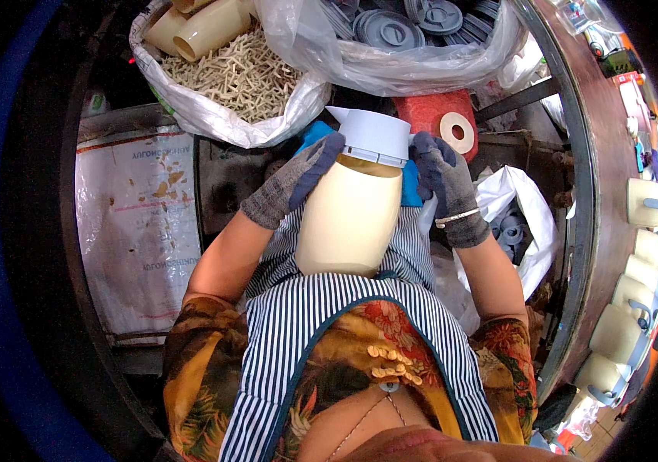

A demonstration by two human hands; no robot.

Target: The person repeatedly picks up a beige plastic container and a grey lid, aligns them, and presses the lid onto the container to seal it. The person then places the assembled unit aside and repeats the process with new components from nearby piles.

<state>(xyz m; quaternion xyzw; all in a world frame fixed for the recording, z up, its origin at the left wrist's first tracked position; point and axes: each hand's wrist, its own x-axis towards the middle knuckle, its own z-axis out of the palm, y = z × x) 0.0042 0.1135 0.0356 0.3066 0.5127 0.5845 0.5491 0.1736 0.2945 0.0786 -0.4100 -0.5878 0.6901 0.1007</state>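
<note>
A cream plastic jug body (352, 219) stands upright between my legs, against my striped apron. On its top edge sits a pale blue-grey spouted collar (375, 135), its spout pointing to the left; a narrow slotted band shows along its lower rim. My left hand (306, 177), in a grey and navy work glove, is closed against the left side of the collar and the jug's shoulder. The gloved right hand (444, 177) has its fingers bent at the collar's right side. Both thumbs are partly hidden.
Ahead lie a white sack (248, 138) of short cream plastic pieces and cream cylinders, and a clear bag (306, 58) of grey lids. A cream ring (458, 132) rests on something red. To the right are a bag (540, 239) of grey parts and a bench (587, 231) with several jugs.
</note>
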